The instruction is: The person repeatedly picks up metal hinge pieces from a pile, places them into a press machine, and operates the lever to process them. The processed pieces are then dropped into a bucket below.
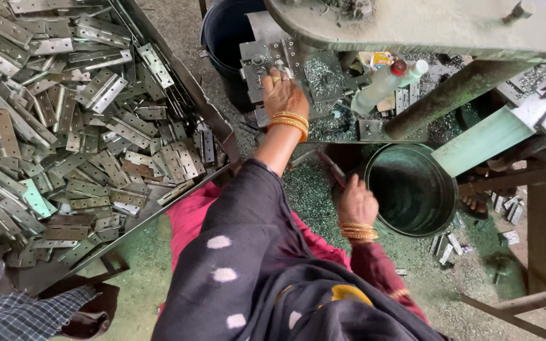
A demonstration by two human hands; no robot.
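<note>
Hinge (261, 69) – flat on the press bed, long axis running away – pinched by left hand (284, 95).

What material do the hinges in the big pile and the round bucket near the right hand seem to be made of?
The hinges look like plated steel: flat leaves with screw holes and a pale silver shine, a few tinted brown, perhaps rust. The bucket beside the right hand seems painted or coated sheet metal: thin rim, dull dark green wall with soft reflections.

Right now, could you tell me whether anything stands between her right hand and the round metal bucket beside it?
Nothing visible does. The right hand sits just left of the round metal bucket, close by its rim, with a thin rod in its grip. The left hand is away up on the machine fixture.
</note>
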